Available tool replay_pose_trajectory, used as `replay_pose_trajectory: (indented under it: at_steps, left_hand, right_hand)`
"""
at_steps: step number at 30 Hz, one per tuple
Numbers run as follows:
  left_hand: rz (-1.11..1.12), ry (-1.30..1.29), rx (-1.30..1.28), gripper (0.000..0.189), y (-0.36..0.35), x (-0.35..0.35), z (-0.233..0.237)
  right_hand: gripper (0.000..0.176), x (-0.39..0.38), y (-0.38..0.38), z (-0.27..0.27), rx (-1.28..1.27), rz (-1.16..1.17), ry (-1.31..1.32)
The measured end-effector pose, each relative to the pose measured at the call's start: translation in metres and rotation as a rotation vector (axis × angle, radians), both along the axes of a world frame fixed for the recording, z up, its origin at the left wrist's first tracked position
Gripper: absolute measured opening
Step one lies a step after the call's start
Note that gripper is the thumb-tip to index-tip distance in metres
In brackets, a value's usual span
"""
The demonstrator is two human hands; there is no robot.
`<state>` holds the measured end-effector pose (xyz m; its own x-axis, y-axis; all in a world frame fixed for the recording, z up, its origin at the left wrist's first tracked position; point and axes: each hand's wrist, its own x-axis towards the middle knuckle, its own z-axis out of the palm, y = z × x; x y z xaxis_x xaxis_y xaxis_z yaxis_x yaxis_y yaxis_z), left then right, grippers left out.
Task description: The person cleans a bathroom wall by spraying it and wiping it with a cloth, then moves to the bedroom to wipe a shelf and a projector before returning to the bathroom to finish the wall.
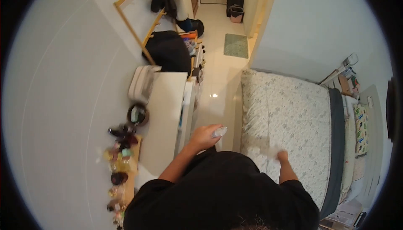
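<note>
My left hand [203, 137] is closed around a small whitish, partly see-through object [219, 132], which looks like a little bottle or container. It is held over the floor strip between the white dresser [166, 104] and the bed [294, 108]. Above the bed's near left part is my right hand [283, 156], with its fingers curled. A pale smear [273, 150] shows beside those fingers, too blurred to name. An open drawer [179, 123] juts from the dresser near my left forearm.
Several perfume-like bottles [119, 163] stand along a wooden shelf [131, 167] at left. A round dark container [138, 114] and a whitish case [142, 83] sit by the dresser. Farther off are a wooden rack [134, 30] with dark bags and a green mat [236, 45].
</note>
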<state>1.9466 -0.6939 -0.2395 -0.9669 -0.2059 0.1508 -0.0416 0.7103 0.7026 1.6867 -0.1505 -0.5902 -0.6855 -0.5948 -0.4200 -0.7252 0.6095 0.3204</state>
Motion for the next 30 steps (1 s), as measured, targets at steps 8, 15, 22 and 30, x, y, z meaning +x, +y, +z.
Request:
replay_pose_trajectory:
  at_steps: [8, 15, 22, 30]
  left_hand:
    - [-0.303, 0.085, -0.056, 0.041, -0.115, -0.226, 0.042]
    - [-0.266, 0.03, -0.087, 0.045, -0.206, -0.386, 0.027]
    - [-0.079, -0.076, -0.068, 0.045, -0.312, -0.507, 0.048]
    - [0.029, -0.031, 0.065, 0.041, -0.442, -0.666, 0.002]
  right_hand:
    - [0.017, 0.05, -0.005, 0.011, 0.079, -0.368, -0.114]
    - [0.017, -0.08, -0.125, -0.063, -0.201, -0.086, -0.137]
    - [0.027, -0.482, -0.382, 0.056, -0.821, -0.558, -0.169]
    - [0.027, -0.696, -0.607, 0.152, -1.127, -0.759, -0.358]
